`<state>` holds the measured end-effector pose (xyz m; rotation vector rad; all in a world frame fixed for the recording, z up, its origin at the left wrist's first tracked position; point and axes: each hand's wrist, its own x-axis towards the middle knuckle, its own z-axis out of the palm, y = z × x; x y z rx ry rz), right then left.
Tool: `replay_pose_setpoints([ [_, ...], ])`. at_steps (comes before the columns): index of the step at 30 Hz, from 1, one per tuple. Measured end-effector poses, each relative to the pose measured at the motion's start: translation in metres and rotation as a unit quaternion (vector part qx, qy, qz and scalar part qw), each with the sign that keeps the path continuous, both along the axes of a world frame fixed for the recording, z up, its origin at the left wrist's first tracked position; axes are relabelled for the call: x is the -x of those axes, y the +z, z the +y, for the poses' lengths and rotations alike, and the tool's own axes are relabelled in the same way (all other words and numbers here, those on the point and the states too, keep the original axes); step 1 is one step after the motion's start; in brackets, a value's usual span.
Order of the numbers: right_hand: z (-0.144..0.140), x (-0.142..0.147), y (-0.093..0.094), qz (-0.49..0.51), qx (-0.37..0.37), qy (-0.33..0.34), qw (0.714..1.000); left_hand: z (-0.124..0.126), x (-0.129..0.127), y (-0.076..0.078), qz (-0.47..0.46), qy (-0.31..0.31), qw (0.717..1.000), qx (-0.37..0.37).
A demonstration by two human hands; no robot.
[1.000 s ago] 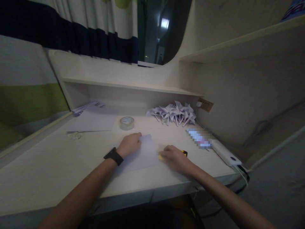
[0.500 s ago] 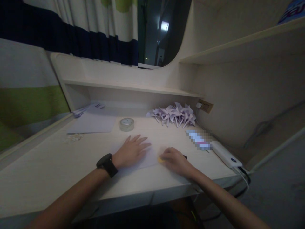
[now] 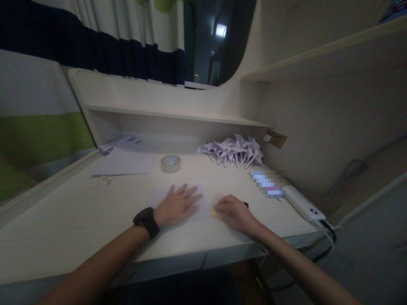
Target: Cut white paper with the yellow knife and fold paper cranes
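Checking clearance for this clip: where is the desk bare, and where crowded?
Bare: the pale wooden desk left of the left hand, below the white sheets. Crowded: right of the right hand, by the white power bank and folded paper pinwheels.

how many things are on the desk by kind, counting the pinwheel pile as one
paper sheet under the left hand: 1
paper stack: 1
tape roll: 1
pinwheel pile: 1
power bank: 1
yellow tool in the right hand: 1
total: 6

Left hand (image 3: 178,206) flat on the sheet (image 3: 203,199) near the worktop (image 3: 63,220) front, right hand (image 3: 233,212) just right of it. Tape (image 3: 171,163) sits behind, pinwheels (image 3: 233,150) far right, papers (image 3: 125,163) far left.
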<state>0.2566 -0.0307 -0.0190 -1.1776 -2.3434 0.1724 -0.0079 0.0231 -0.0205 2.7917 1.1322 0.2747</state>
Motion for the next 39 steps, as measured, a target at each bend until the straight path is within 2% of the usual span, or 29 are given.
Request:
replay_pose_setpoints([
  [10,-0.005,0.001,-0.004,0.029,0.02,-0.024,0.999,-0.003,-0.001,0.003,0.003,0.007,1.0,0.003],
  [16,-0.014,0.006,-0.003,0.03,0.003,-0.056,0.998,-0.005,0.0,0.002,-0.006,0.007,1.0,0.0],
  [21,-0.013,0.005,-0.008,0.029,-0.011,-0.049,0.998,-0.007,-0.002,0.008,-0.008,0.001,1.0,0.008],
  [26,-0.014,0.006,-0.011,0.034,-0.024,-0.052,0.998,-0.024,-0.012,0.015,-0.003,-0.046,0.999,0.015],
  [31,-0.015,0.006,-0.01,0.035,-0.031,-0.046,0.998,-0.037,-0.018,0.012,0.004,-0.035,0.999,0.017],
  [39,-0.015,0.005,-0.005,0.03,-0.014,-0.031,0.999,-0.034,-0.018,0.011,0.008,-0.03,0.999,0.012],
])
